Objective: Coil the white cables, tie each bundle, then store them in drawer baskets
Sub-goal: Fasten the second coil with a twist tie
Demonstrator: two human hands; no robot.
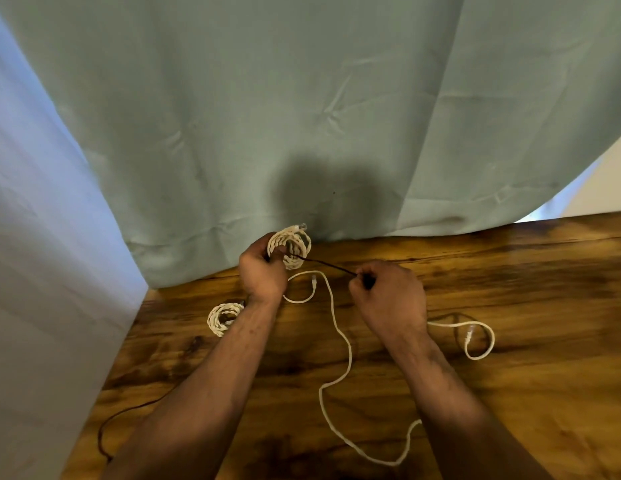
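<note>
Two hands are up near the back edge of the wooden worktop [510, 271]. The left hand [262, 271] grips a coiled white cable [293, 245], with its fingers curled round the loops. The right hand [388, 296] pinches a thin dark tie [328, 265] that runs tight from the coil. Another coiled bundle [225, 317] lies near the left edge. One loose white cable [350, 355] snakes across the middle toward the front edge. A green curtain [302, 98] hangs behind.
</note>
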